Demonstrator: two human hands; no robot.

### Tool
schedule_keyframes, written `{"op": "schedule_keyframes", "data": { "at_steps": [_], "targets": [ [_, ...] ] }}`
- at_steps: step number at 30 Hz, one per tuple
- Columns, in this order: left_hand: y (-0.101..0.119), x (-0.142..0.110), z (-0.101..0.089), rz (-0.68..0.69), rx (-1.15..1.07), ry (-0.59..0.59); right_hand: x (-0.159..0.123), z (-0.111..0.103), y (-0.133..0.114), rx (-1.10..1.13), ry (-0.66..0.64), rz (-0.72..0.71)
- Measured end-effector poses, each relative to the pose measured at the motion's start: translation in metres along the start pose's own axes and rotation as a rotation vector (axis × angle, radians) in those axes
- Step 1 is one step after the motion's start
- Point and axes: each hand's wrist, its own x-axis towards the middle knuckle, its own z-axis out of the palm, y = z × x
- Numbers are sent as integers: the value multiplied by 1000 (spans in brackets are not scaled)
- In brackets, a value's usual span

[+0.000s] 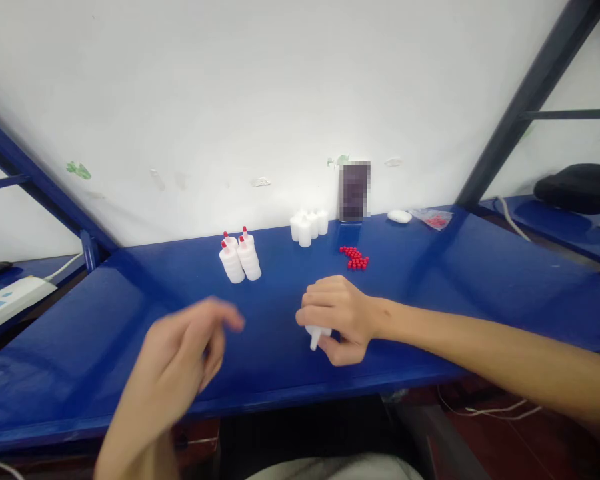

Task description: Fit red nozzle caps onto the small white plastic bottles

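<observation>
My right hand (337, 320) is closed around a white squeeze bottle (316, 337) over the front middle of the table. Only its white nozzle and shoulder show, pointing towards me without a red tip; my fingers hide the rest. My left hand (190, 347), slightly blurred, is raised at the left with the index finger stretched out and the other fingers bent. Nothing shows in it. Beyond it stands a tight group of white squeeze bottles (240, 260) with red tips. Several small red caps (355, 259) lie loose behind my right hand.
Plain white bottles (307, 228) stand by the wall, near a blurred-out dark upright panel (355, 192). A white rounded object (399, 217) and a clear bag (433, 219) with red pieces lie at the back right. The blue table (145, 280) has metal frame posts on both sides.
</observation>
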Motion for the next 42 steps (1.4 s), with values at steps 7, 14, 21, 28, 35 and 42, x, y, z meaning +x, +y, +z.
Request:
{"op": "schedule_keyframes", "data": {
  "at_steps": [7, 14, 21, 28, 35, 42],
  "targets": [
    [47, 156, 112, 312, 470, -548, 11, 7, -29, -38, 307, -336],
    [22, 195, 154, 483, 699, -653, 10, 13, -20, 23, 330, -293],
    [18, 208, 157, 622, 639, -691, 7, 7, -9, 41, 247, -131],
    [10, 208, 162, 658, 610, -617, 7, 5, 1, -27, 238, -111],
    [18, 201, 163, 702, 783, -597, 4, 3, 4, -76, 109, -68],
    [21, 193, 166, 745, 899, -564, 5, 4, -1, -90, 113, -100]
  ]
}}
